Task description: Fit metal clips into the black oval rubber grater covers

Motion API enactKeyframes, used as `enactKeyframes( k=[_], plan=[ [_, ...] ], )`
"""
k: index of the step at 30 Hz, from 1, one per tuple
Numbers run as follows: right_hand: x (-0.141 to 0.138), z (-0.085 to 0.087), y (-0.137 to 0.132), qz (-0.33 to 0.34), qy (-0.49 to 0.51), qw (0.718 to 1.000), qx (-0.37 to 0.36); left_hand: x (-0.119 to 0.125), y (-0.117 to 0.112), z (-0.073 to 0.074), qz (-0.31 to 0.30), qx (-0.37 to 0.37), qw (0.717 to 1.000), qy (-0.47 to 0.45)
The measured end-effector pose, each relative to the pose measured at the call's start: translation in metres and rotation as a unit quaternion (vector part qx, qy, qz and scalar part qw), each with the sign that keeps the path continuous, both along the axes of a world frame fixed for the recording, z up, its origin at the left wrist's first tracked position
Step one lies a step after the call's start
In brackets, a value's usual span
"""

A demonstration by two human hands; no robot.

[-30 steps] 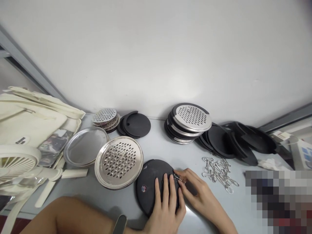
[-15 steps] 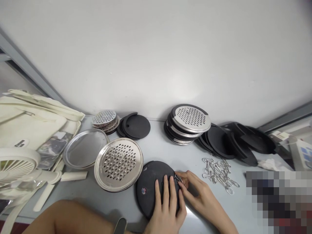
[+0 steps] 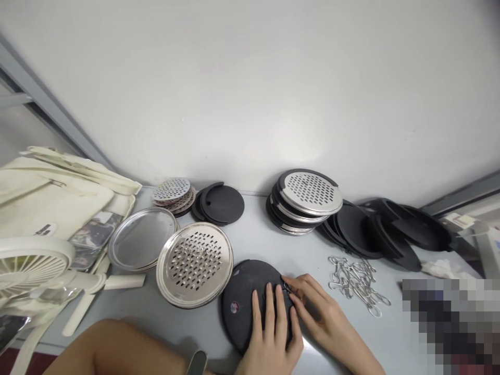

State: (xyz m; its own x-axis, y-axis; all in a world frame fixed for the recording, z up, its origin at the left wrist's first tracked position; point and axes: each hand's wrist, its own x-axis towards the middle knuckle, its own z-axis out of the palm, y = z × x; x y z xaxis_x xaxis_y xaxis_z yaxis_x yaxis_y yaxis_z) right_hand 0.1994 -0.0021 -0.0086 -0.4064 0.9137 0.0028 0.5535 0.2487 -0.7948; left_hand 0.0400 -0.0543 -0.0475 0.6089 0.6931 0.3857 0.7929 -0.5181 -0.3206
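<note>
Hands meet on the black disc (image 3: 250, 297), lying flat on the tabletop (image 3: 258, 239) just right of the perforated plate (image 3: 194, 262). Left hand (image 3: 273, 333) presses down on it, fingers spread flat — open grip, holding nothing. Right hand (image 3: 320, 317) works at the disc's right edge, fingertips pinched on a small metal clip (image 3: 287, 286) — a narrow grip. Loose clips (image 3: 357, 276) lie near on the right, and a stack of plates and discs (image 3: 307, 200) sits by the wall.

Two hands – left hand (image 3: 271, 333), right hand (image 3: 326, 323) – one white fan (image 3: 27, 265), one cream bag (image 3: 50, 198), one perforated steel disc (image 3: 194, 262) lying apart from the stacks.
</note>
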Motion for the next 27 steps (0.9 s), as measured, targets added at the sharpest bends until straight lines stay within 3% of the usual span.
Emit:
enactKeyframes(
  k=[18,27],
  plan=[
    [0.0028,-0.0073,-0.0005,-0.004,-0.026,0.999,0.028,-0.0016,0.0,0.0016,-0.004,-0.01,1.0,0.013],
    [0.0012,-0.0033,0.0007,-0.01,-0.026,1.0,0.0,0.0003,0.0002,0.0012,0.003,0.0,1.0,-0.009]
  ],
)
